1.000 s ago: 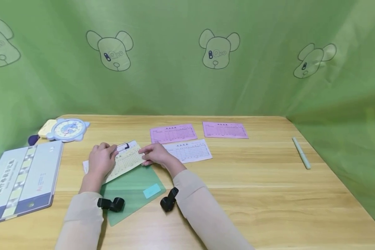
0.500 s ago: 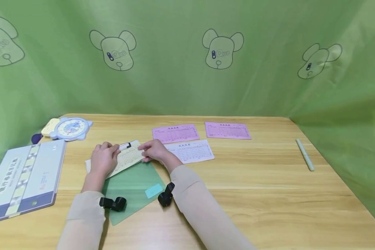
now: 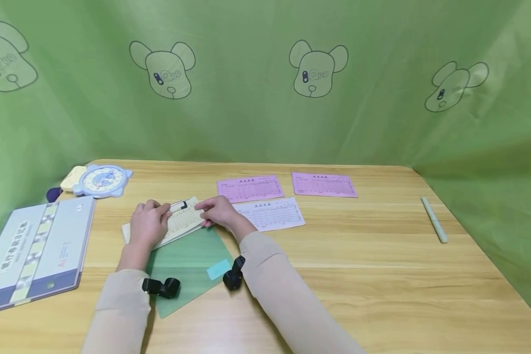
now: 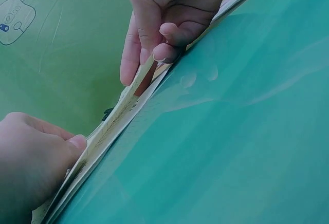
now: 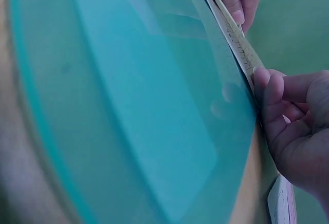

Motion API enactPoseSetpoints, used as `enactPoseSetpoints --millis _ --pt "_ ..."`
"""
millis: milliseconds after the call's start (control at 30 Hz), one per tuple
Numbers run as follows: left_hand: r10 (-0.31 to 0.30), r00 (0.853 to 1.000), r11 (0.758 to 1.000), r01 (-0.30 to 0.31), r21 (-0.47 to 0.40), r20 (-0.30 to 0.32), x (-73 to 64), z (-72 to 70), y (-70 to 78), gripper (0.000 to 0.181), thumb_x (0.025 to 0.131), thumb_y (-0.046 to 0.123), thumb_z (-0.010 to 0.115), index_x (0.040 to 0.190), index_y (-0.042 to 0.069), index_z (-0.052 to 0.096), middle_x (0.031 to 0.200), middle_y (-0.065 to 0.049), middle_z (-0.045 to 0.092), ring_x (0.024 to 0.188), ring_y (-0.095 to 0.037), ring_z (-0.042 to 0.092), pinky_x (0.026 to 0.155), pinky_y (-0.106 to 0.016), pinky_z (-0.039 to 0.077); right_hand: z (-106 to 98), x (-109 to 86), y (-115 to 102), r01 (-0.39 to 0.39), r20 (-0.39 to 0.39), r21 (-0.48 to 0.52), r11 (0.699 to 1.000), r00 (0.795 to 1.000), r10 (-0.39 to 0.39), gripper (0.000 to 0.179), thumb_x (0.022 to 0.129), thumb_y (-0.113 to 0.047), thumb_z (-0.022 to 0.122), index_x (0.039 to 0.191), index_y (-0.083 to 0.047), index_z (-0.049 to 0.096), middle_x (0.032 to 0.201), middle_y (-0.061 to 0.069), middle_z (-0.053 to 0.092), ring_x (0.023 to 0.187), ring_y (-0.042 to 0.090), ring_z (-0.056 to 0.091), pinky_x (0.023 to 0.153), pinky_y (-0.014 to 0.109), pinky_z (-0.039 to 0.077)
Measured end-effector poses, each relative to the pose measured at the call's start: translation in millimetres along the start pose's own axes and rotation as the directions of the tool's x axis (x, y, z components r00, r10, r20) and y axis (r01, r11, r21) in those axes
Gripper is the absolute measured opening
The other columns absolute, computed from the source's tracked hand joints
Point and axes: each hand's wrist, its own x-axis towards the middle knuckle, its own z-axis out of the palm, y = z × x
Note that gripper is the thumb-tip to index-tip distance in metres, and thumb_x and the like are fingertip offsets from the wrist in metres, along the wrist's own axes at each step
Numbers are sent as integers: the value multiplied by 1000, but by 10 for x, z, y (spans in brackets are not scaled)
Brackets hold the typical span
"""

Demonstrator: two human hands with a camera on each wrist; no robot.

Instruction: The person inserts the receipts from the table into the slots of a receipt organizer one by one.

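Nearest the person: two beige sleeves, each with a small black wrist camera, over a translucent green sheet (image 3: 188, 268) lying flat on the wooden tabletop (image 3: 380, 275). A pale blue label sits near the sheet's right edge.

Just beyond, at the sheet's far edge: a yellowish stack of forms (image 3: 177, 227), printed with a ruled table. Long axis runs from lower left to upper right in the head view, far-right corner pointing toward the pink papers. The stack overlaps the green sheet's top edge. A black binder clip (image 3: 179, 205) sits on its far long edge.

Left hand (image 3: 147, 225): fingers curled over the left part of the stack, thumb and fingertips at the clip; gripping the stack. In the left wrist view the thumb presses the paper edge from above.

Right hand (image 3: 216, 211): pinching the stack's right end, thumb on top, fingers curled under; the right wrist view shows the thin edges held between them.

Further right, just beside the right hand: a white form (image 3: 272, 215). Beyond it, two pink forms (image 3: 250, 188) and (image 3: 324, 184), side by side, apart.

Left: a grey-blue ring binder (image 3: 31, 253), closed, flat. Far left corner: a pale blue toy clock (image 3: 102, 180).

Right, well apart: a pale pen (image 3: 434, 220), pointing away.

Behind: green curtain with bear faces.
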Motion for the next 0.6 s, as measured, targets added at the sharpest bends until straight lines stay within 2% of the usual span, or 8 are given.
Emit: enactPoseSetpoints --millis 267,600 --pt "-14 1000 1000 14 2 24 2 6 20 27 84 15 54 106 0 59 95 -20 52 84 -37 43 73 -47 34 -19 -21 37 35 -7 -4 999 999 -35 30 77 11 55 104 -1 61 82 9 58 51 14 55 45 20 45" --pt "-40 999 999 41 -27 26 -22 -11 19 29 85 16 53 108 0 58 96 -21 51 86 -37 43 73 -47 35 -110 -190 114 75 30 16 997 997 -75 29 78 8 56 106 1 59 86 8 61 57 15 56 51 23 48"
